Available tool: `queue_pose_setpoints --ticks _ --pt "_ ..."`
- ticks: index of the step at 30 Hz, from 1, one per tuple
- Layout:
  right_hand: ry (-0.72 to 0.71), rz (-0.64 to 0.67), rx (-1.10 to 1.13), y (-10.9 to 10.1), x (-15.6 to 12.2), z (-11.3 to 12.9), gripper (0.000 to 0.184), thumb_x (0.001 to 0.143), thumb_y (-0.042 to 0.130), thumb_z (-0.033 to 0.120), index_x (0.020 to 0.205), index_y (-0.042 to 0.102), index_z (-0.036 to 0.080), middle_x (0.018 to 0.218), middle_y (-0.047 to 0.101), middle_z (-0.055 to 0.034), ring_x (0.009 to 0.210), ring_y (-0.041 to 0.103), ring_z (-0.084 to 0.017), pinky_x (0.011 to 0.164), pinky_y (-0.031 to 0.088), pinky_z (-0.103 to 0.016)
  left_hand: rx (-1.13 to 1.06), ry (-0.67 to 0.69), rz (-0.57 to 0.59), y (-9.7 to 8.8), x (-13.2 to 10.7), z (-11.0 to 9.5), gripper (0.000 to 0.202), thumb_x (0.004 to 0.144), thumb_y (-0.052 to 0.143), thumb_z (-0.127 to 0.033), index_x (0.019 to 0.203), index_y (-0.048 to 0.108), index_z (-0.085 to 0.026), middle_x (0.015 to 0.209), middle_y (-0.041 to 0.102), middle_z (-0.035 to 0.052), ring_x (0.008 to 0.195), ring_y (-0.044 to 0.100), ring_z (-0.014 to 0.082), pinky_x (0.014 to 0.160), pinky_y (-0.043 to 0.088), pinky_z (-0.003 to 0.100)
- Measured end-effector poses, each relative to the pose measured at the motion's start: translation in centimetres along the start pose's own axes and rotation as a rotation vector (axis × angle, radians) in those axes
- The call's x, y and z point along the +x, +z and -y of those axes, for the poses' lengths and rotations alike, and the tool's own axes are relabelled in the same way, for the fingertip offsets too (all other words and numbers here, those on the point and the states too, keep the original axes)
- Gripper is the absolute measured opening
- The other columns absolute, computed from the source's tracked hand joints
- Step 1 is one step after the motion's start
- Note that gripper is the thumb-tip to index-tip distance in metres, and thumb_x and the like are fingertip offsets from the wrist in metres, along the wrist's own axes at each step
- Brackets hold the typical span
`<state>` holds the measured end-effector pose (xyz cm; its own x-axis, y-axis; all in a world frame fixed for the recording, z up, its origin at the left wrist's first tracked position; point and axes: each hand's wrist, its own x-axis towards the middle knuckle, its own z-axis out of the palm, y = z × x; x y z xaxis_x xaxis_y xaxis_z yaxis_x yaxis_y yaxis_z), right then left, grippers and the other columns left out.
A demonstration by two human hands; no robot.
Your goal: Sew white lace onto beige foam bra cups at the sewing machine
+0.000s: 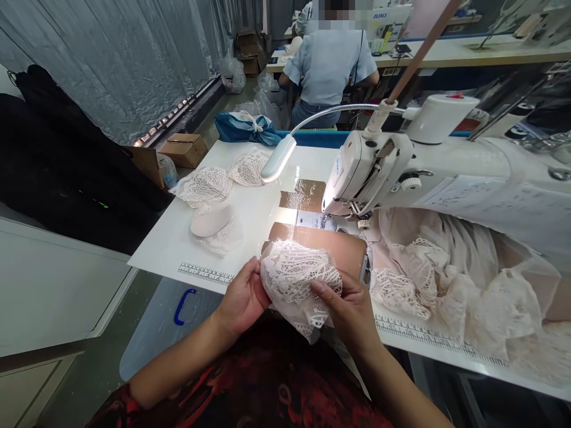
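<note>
A white lace bra cup (298,276) is held between my two hands at the table's front edge. My left hand (247,295) grips its left side, thumb on top and fingers underneath. On the right, my right hand (350,303) pinches the lace with the thumb over it. Just behind stands a white sewing machine (357,172), its needle area lit. Left on the table lie two lace-covered cups (203,185) and a smooth foam cup (213,220) on a lace piece (224,241). The underside of the held cup is hidden.
Heaped lace and mesh pieces (446,279) lie right of the needle. A lamp (279,157) hangs over the white table (254,220). A blue tied bundle (247,128) sits at the back edge. Beyond it, a person (332,65) sits facing away. Cardboard boxes (182,148) stand left.
</note>
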<state>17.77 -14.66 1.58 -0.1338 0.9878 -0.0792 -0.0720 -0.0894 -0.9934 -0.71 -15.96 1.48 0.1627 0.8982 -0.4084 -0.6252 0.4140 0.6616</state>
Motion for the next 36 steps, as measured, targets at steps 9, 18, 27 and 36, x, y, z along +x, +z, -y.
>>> queue_pose_setpoints --ticks 9,18,27,36 --pt "0.112 -0.090 0.209 0.4 0.6 0.3 0.017 0.067 0.078 0.035 0.070 0.072 0.020 0.065 0.068 -0.0007 0.056 0.059 -0.016 0.054 0.050 -0.028 0.030 -0.201 0.200 0.8 -1.2 2.0 0.019 0.056 0.073 -0.008 0.071 0.064 -0.014 0.061 0.062 0.0000 0.058 0.059 0.0130 0.060 0.045 0.025" --pt "0.060 0.151 0.088 -1.2 1.0 0.8 0.017 0.070 0.077 0.030 0.083 0.072 0.021 0.080 0.072 -0.0015 0.073 0.065 -0.018 0.067 0.053 -0.029 1.060 0.496 0.212 -1.1 -2.0 -4.2 0.046 0.070 0.075 -0.027 0.113 0.061 -0.021 0.123 0.057 0.0096 0.113 0.052 0.0254 0.095 0.042 0.035" --pt "-0.180 0.276 -0.253 0.1 0.7 1.8 0.011 0.083 0.064 0.031 0.081 0.070 0.021 0.086 0.071 -0.0038 0.081 0.065 -0.020 0.072 0.051 -0.029 1.300 0.334 0.425 0.9 -0.7 -4.3 0.018 0.081 0.062 -0.032 0.078 0.058 -0.015 0.069 0.050 -0.0034 0.063 0.043 0.0094 0.057 0.033 0.020" --pt "-0.219 0.141 -0.343 0.5 1.0 2.1 0.018 0.081 0.065 0.031 0.067 0.063 0.019 0.070 0.067 -0.0017 0.063 0.060 -0.015 0.059 0.046 -0.027 1.132 0.298 0.470 1.3 -0.2 -4.7 0.026 0.085 0.060 -0.039 0.091 0.063 -0.014 0.077 0.055 -0.0008 0.071 0.048 0.0115 0.064 0.037 0.021"
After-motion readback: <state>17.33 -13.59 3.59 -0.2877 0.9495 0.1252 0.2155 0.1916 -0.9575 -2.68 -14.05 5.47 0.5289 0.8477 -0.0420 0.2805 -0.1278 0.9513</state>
